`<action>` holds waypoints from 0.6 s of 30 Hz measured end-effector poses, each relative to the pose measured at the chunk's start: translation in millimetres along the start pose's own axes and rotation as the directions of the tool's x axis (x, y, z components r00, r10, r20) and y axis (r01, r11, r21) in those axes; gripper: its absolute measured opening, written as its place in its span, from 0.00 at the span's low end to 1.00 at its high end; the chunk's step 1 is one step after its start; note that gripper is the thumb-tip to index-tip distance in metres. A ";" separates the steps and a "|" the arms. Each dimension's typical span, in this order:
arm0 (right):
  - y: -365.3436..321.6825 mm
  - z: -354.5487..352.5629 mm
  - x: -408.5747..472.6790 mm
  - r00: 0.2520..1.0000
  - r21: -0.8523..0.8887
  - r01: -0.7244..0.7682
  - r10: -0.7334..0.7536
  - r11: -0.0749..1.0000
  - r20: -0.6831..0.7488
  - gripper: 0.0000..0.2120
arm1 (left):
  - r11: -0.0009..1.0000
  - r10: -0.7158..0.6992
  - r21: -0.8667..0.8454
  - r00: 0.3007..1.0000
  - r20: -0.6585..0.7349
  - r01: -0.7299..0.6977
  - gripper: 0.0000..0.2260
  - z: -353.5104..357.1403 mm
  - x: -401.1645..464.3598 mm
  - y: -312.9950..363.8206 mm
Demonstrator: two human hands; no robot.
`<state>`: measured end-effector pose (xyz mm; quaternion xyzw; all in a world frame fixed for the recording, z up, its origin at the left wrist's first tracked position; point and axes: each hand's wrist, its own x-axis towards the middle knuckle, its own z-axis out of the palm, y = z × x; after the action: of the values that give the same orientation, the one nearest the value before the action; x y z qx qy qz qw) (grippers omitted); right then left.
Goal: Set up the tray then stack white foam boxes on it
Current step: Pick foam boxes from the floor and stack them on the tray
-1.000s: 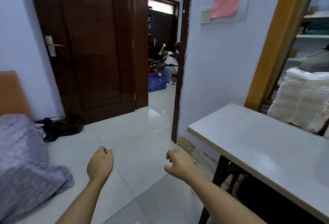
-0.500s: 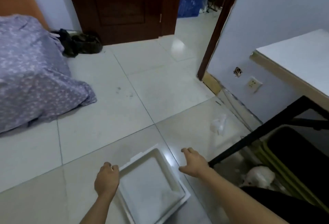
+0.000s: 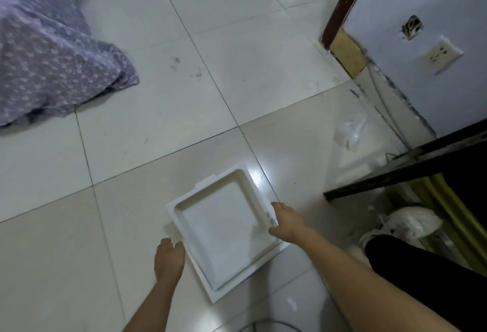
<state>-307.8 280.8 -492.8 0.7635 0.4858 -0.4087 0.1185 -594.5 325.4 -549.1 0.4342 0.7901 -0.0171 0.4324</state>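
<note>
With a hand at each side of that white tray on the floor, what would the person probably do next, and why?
Probably close both hands on the rims and lift or straighten it. The left hand is at the white foam tray's left edge, the right hand on its right rim, and it lies skewed to the floor tiles, empty.

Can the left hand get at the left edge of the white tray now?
Probably yes. The left hand is already beside the left edge of the white tray on the floor, and nothing lies between them.

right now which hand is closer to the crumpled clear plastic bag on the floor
Right. The right hand is at the white foam tray's right rim, on the side facing the plastic bag. The left hand is at the tray's opposite, left edge.
</note>
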 end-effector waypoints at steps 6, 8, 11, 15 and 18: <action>18.2 21.3 22.4 0.997 0.022 0.020 -0.022 1.000 0.076 0.36 | 0.997 -0.057 -0.055 0.997 0.059 0.060 0.22 22.0 8.5 9.6; 27.3 27.8 27.6 0.995 0.036 0.020 -0.023 0.999 0.093 0.35 | 0.994 -0.076 -0.075 0.995 0.064 0.081 0.21 28.3 10.1 13.8; 37.0 33.8 35.3 0.991 0.071 0.020 -0.029 0.997 0.128 0.36 | 0.992 -0.095 -0.084 0.995 0.029 0.097 0.18 36.5 17.4 12.5; 44.1 39.2 47.7 0.982 0.122 0.019 -0.042 0.992 0.184 0.39 | 0.996 -0.019 -0.089 0.999 -0.039 0.016 0.12 42.9 21.0 9.0; 48.6 41.1 51.6 0.979 0.159 0.017 -0.049 0.987 0.198 0.39 | 0.988 0.015 -0.153 1.000 -0.003 -0.016 0.10 46.2 19.0 6.5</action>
<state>-278.0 266.0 -567.7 0.7170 0.4505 -0.5225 0.0998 -563.8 323.6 -589.0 0.4059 0.7861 0.0472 0.4637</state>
